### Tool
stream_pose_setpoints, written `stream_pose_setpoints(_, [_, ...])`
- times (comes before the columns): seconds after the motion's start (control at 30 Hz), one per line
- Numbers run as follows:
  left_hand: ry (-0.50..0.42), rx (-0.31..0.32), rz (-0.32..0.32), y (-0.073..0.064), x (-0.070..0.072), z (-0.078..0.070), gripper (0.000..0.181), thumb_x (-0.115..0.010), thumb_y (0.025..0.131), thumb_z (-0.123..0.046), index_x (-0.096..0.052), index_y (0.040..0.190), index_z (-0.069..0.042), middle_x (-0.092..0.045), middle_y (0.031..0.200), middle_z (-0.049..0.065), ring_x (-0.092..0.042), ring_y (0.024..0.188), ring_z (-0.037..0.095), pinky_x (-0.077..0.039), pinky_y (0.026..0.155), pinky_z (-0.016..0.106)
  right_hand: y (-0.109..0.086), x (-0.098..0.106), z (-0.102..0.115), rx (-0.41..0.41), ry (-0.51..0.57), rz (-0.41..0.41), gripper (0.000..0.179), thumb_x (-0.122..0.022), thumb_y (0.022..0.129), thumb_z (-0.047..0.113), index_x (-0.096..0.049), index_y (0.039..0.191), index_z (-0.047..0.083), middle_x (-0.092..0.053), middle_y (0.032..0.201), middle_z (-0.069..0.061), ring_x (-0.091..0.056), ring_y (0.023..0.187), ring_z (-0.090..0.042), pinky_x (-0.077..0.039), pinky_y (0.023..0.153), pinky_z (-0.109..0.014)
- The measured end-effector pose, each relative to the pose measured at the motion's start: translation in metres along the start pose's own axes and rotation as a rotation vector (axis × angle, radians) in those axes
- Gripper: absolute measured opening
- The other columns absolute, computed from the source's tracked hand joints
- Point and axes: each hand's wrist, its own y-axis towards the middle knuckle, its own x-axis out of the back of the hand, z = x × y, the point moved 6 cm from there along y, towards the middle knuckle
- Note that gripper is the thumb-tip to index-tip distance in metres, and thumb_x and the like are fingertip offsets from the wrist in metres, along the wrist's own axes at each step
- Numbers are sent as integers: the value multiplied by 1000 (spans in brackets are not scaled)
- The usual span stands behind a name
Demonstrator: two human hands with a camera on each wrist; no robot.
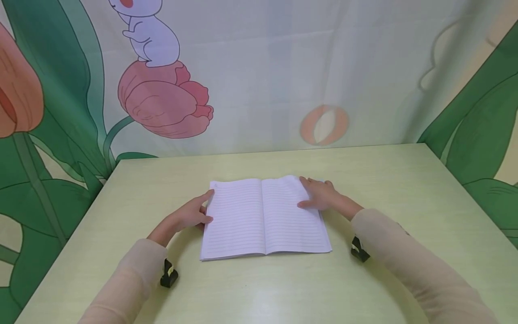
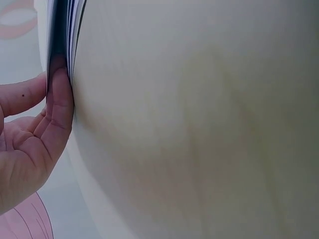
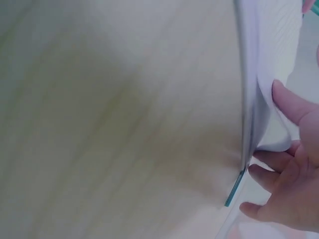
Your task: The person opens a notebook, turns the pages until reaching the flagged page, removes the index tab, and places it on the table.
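An open lined notebook (image 1: 234,220) lies on the table with blank ruled pages facing up. At its left edge my left hand (image 1: 188,213) holds the pages. In the left wrist view its thumb presses the outer face, and the fingers (image 2: 62,94) reach in among the sheets. My right hand (image 1: 321,195) is at the upper right edge, thumb on the page. The right wrist view shows a lifted, curved page (image 3: 274,129) between that thumb and the fingers behind it. A teal strip (image 3: 234,189) sticks out at the notebook's lower corner there.
The pale wooden table (image 1: 259,292) extends around the notebook on all sides. Behind it hangs a curtain (image 1: 251,90) printed with flowers, leaves and a white animal. A small black device (image 1: 169,274) sits at the left wrist, another black device (image 1: 359,250) at the right.
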Motion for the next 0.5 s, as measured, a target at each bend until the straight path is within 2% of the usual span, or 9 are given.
stream_pose_setpoints(0.17, [5, 6, -4, 0, 0, 0, 81, -58, 85, 4, -7, 147, -8, -58, 83, 16, -57, 66, 20, -49, 61, 31, -5, 3, 15, 103, 225, -10, 75, -61, 85, 35, -28, 139, -4, -42, 133, -23, -44, 117, -37, -33, 94, -49])
stream_pose_setpoints(0.33, [7, 10, -7, 0, 0, 0, 81, -58, 85, 4, -7, 147, -8, -58, 84, 16, -56, 66, 20, -49, 61, 30, -8, 1, 31, 122, 541, 77, 62, -60, 86, 37, -41, 133, 3, -53, 120, -15, -51, 104, -24, -40, 90, -40])
stream_pose_setpoints(0.4, [5, 9, -5, -1, 0, 0, 81, -58, 85, 4, -7, 147, -8, -58, 84, 16, -56, 66, 20, -48, 61, 30, -10, 0, 39, 117, 625, 123, 62, -57, 87, 41, -40, 135, 5, -52, 123, -12, -50, 107, -21, -39, 91, -40])
stream_pose_setpoints(0.5, [2, -1, 1, -1, 0, -2, 80, -58, 85, 3, -7, 147, -7, -58, 83, 16, -56, 66, 20, -48, 61, 31, -13, -3, 51, 131, 677, 182, 66, -51, 89, 46, -32, 141, 9, -43, 135, -10, -43, 118, -22, -33, 98, -42])
